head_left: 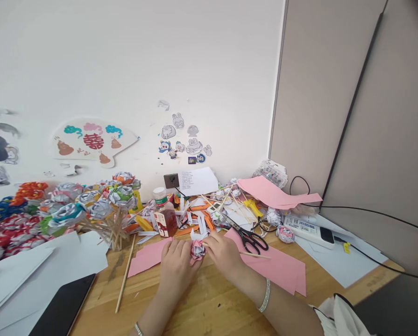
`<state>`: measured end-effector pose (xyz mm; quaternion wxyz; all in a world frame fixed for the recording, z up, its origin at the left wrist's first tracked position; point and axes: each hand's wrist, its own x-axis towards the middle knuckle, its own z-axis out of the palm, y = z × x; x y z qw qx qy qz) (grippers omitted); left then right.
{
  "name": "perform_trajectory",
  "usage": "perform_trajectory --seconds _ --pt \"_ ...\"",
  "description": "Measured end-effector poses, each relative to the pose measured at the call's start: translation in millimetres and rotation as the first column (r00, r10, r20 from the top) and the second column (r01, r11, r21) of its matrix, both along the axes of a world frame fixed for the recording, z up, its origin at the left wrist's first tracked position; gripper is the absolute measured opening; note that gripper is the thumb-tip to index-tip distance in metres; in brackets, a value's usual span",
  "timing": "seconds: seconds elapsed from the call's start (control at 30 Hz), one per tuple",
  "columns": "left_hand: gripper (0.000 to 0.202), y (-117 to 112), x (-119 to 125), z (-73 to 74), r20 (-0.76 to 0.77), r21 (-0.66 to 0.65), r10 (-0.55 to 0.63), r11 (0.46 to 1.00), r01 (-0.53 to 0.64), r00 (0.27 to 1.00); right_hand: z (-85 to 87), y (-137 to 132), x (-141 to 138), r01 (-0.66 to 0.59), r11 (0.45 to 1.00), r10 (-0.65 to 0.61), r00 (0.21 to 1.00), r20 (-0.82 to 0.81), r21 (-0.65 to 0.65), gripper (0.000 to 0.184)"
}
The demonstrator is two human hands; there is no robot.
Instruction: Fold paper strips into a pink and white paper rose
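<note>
Just above the wooden table, a pink and white paper flower (197, 250) sits between my two hands. My left hand (175, 262) is closed around its left side, fingers bent over it. At its right edge, my right hand (225, 253) is closed in a pinch. A thin wooden stick (258, 255) runs out behind the right hand, and a bit of it seems to show at the fingertips by the flower. Pink paper sheets (279, 273) lie beside and under the right hand, with black-handled scissors (252, 240) on them. Another pink sheet (147, 259) is left of my left hand.
Several finished paper flowers (61, 205) are heaped at left, near bundled sticks (116, 231). A phone (65, 305) lies on white paper. Behind my hands stand a jar (164, 217) and paper scraps (198, 217). A power strip (310, 231) with a cable is at right.
</note>
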<state>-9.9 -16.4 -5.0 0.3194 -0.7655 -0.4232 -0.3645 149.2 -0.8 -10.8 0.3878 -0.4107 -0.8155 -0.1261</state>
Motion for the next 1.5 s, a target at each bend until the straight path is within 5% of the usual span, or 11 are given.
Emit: perform_trajectory --seconds 0.2,0.47,0.73,1.1,1.5 --pt "0.010 0 0 -0.4 -0.017 0.002 0.000 1.000 0.000 1.000 2.0 -1 1 0.013 1.000 -0.013 0.992 0.127 -0.002 0.013" --pt "0.011 0 -1 0.2 -0.004 -0.009 -0.008 1.000 0.008 1.000 8.8 -4 2 0.022 1.000 -0.022 0.999 -0.041 0.011 0.010" --pt "0.010 -1 -1 0.1 -0.013 -0.014 -0.006 1.000 0.006 1.000 5.6 -2 0 0.006 0.997 -0.006 1.000 0.002 -0.082 0.013" --pt "0.015 12 -12 -11.3 0.064 -0.149 -0.006 0.989 0.016 0.998 17.6 -5 10 -0.116 0.985 0.091 0.979 -0.183 -0.130 0.026" --pt "0.019 6 -5 -8.8 0.069 -0.185 -0.086 0.978 0.097 0.994 8.2 -1 5 -0.235 0.968 0.223 0.967 -0.121 -0.092 0.008"
